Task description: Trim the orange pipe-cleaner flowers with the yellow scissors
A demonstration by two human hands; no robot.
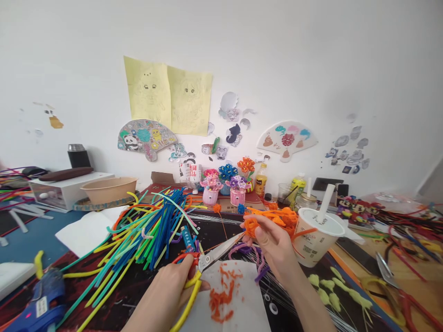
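My left hand is closed round the yellow and red handles of a pair of scissors, whose blades point up and right. My right hand pinches a curled orange pipe cleaner piece just past the blade tips. Below both hands lies a white sheet of paper scattered with orange fuzz trimmings. A purple pipe cleaner curls under my right wrist.
A big heap of coloured pipe cleaners spreads left of centre. A paper cup with a straw stands right of my right hand. A blue glue gun lies at lower left. Small flower pots, bottles and a bowl line the back.
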